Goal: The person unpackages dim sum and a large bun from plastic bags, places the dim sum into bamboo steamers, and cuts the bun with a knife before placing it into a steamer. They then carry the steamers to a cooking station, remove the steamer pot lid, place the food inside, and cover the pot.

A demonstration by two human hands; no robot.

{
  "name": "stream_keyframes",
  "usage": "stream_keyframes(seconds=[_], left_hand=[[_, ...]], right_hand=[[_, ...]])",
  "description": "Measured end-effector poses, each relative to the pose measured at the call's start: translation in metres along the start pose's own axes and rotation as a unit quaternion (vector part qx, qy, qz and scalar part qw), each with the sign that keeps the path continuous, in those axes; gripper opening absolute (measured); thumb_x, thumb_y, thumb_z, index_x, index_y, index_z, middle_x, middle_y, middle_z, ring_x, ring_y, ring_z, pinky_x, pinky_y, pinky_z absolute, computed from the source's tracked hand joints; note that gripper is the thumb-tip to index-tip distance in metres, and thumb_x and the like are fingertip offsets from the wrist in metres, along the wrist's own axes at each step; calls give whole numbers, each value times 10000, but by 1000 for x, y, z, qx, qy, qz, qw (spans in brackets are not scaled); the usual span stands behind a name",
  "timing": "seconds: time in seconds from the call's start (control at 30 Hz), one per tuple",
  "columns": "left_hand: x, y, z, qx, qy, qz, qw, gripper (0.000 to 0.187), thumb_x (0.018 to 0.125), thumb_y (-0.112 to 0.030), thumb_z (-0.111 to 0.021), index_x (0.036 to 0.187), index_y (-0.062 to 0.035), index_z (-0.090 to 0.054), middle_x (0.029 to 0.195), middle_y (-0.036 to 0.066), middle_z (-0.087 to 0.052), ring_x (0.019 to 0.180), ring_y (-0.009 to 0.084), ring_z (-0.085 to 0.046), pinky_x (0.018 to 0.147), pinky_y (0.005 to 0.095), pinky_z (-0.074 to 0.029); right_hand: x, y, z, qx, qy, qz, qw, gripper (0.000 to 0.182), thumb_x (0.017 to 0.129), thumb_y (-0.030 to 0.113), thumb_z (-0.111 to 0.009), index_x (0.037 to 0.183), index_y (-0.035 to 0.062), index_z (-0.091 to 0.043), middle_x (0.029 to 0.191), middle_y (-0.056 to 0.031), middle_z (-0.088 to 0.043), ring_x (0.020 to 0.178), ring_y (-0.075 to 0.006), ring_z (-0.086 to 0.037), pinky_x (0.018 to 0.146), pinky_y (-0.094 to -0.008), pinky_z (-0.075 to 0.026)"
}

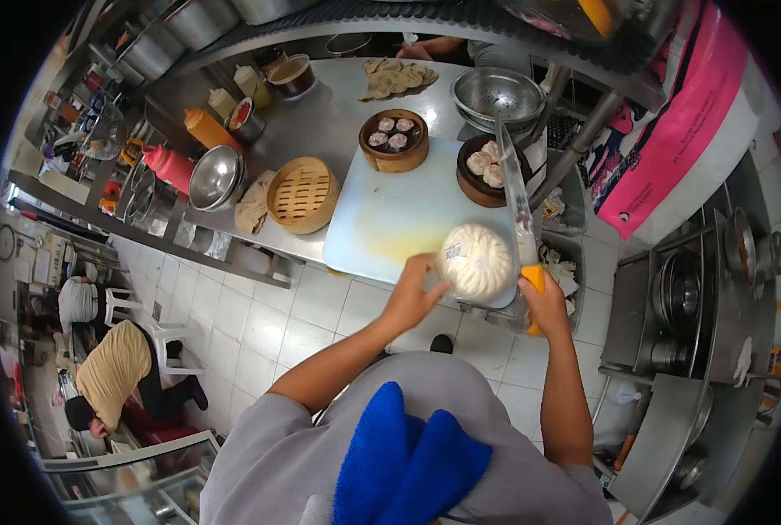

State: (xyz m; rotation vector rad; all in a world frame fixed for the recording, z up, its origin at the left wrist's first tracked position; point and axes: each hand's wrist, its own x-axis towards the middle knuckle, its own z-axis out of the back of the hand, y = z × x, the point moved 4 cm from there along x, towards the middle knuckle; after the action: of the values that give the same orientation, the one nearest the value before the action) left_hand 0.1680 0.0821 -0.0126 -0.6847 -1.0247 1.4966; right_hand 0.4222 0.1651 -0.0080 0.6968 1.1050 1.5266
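Note:
A large white pleated bun [476,262] with a small printed mark sits over the near right corner of the pale cutting board [381,206]. My left hand [415,293] is at its left side, thumb and fingers apart, fingertips right at the bun's edge. In my right hand [545,302] is the orange handle of a long-bladed knife [511,171], closed in my fist. The blade points away from me, past the bun's right side. Clear plastic shows below the bun, near my right hand.
Bamboo steamers with dumplings [394,140] and more dumplings [493,166] stand at the board's far edge. A slatted steamer lid [303,195] lies left, metal colanders [498,94] far right. Sauce bottles [206,129] line the left. A shelf [390,31] overhangs the counter; a person [119,372] sits lower left.

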Motion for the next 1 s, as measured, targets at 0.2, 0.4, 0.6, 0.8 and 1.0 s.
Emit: stream_keyframes(seconds=[0.2, 0.4, 0.6, 0.8, 1.0], left_hand=[[-21, 2, -19, 87, 5, -49, 995, 403, 783, -126, -751, 1065, -10, -487, 1007, 167, -550, 920, 312, -577, 812, 374, -476], [-32, 9, -35, -17, -7, 46, 999, 283, 835, -98, -686, 990, -20, -462, 859, 134, -574, 801, 279, -599, 709, 365, -481], [-29, 0, -21, -110, 2, 47, 993, 153, 901, -92, -606, 933, -32, -468, 762, 66, -535, 703, 150, -557, 654, 286, -472], [1, -38, 4, -59, 3, 43, 997, 108, 894, -57, -570, 947, -21, -483, 737, 40, -508, 647, 115, -533, 620, 278, -475], [19, -28, 5, -152, 31, 169, 973, 194, 884, -86, -613, 1020, 17, -522, 744, 43, -521, 632, 112, -557, 558, 251, -504]], right_hand=[[17, 15, -17, -26, 15, -9, 1000, 320, 867, 255, -633, 1079, 17, -606, 890, -83, -640, 803, -166, -587, 741, -300, -457], [19, 4, -30, -7, 10, -3, 1000, 328, 873, 264, -633, 1074, 5, -608, 883, -81, -640, 797, -165, -586, 740, -304, -461], [16, 1, -26, 33, 13, 14, 999, 326, 875, 262, -639, 1072, 4, -611, 893, -62, -645, 807, -144, -583, 744, -291, -458], [16, 10, -20, 31, 56, -23, 998, 302, 874, 249, -641, 1056, 10, -619, 879, -30, -633, 798, -115, -562, 741, -270, -447], [15, -1, -26, 72, 54, -10, 996, 284, 873, 243, -648, 1033, 10, -623, 852, -17, -619, 777, -108, -543, 726, -262, -437]])
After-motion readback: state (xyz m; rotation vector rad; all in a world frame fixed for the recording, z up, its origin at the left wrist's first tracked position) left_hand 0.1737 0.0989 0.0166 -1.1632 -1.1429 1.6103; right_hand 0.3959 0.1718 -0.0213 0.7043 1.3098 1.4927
